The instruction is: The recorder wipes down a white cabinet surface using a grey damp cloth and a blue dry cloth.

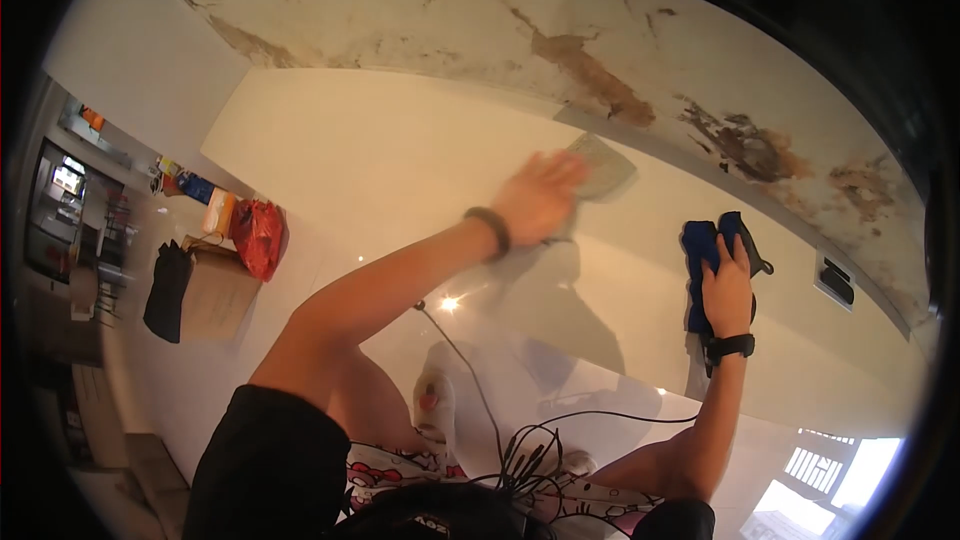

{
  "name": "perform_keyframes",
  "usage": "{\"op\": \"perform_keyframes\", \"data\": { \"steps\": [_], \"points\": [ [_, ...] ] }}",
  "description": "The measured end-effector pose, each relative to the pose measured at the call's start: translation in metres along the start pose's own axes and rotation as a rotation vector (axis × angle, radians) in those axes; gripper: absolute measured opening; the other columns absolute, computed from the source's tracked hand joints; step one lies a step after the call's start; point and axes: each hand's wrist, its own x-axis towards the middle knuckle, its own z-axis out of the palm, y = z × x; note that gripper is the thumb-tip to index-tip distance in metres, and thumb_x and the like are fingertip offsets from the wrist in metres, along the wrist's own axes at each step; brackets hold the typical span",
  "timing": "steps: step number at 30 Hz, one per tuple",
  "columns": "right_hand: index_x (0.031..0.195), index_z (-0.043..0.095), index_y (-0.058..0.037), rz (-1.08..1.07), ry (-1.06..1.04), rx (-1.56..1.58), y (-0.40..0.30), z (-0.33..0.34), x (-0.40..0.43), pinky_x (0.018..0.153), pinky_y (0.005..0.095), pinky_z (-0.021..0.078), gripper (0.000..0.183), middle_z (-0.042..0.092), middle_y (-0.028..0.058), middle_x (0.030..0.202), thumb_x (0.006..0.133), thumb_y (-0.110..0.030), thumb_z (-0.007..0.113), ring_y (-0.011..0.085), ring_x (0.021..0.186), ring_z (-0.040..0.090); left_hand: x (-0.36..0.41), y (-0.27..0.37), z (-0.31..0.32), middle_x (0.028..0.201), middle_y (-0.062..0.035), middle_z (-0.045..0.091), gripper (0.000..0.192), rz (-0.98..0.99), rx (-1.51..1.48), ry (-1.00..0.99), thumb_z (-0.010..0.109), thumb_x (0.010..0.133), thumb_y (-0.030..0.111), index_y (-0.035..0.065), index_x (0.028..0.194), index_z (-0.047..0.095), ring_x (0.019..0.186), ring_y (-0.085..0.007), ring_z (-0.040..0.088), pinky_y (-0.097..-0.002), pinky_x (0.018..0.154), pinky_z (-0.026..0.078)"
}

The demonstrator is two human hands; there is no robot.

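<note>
My left hand (538, 195), blurred, reaches over the pale tabletop (337, 135) beside a thin grey-green cloth or pad (602, 167). The fingertips overlap the pad's left edge; whether they grip it cannot be told. At the right, my right hand (727, 285) lies with spread fingers on a folded blue and black fabric item (698, 270), which has a small black loop at its right side. A dark band circles each wrist.
A marbled wall panel (592, 75) borders the table's far side, with a socket unit (835, 277) at the right. Black cables (532, 457) hang near my lap. Left of the table are a cardboard box (217, 296), a red plastic bag (257, 238) and a black bag (166, 291).
</note>
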Motion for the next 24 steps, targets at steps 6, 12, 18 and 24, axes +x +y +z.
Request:
{"op": "perform_keyframes", "data": {
  "steps": [6,12,18,24],
  "points": [
    [0.146,0.053,-0.0046,-0.020,-0.016,-0.054,-0.016,-0.005,0.004,0.113,0.0441,0.0423,0.052,0.040,0.0252,0.157,0.097,-0.018,0.062,0.0401,0.142,0.043,-0.140,-0.230,-0.004,0.149,-0.0306,0.046,0.045,-0.539,0.253,0.396,0.044,0.100,0.016,-0.0099,0.136,0.051,0.141,-0.0446,0.042,-0.0465,0.120,0.032],
    [0.146,0.052,-0.0045,0.006,-0.027,-0.107,-0.008,-0.013,-0.002,0.112,0.0436,0.0427,0.052,0.040,0.0242,0.157,0.097,-0.019,0.062,0.0404,0.141,0.043,-0.180,-0.358,-0.055,0.135,-0.0349,0.055,0.043,-1.049,-0.028,0.361,0.036,0.105,0.025,-0.0036,0.130,0.056,0.115,-0.0523,0.057,-0.0559,0.100,0.047],
    [0.144,0.054,-0.0022,-0.003,-0.042,0.066,-0.020,-0.002,0.004,0.115,0.0453,0.0393,0.051,0.040,0.0267,0.156,0.095,-0.016,0.063,0.0438,0.141,0.041,-0.152,-0.416,0.002,0.158,-0.0217,0.036,0.052,-0.783,0.177,0.014,0.031,0.104,0.026,0.0039,0.150,0.041,0.142,-0.0471,0.036,-0.0529,0.116,0.035],
    [0.145,0.053,-0.0043,0.065,-0.045,-0.044,-0.019,-0.015,-0.003,0.111,0.0431,0.0436,0.053,0.040,0.0226,0.157,0.094,-0.012,0.062,0.0417,0.138,0.046,-0.059,-0.351,-0.006,0.165,-0.0156,0.029,0.058,-0.765,-0.027,-0.045,0.031,0.104,0.027,0.0060,0.157,0.034,0.152,-0.0419,0.025,-0.0435,0.123,0.027]
  ]
}}
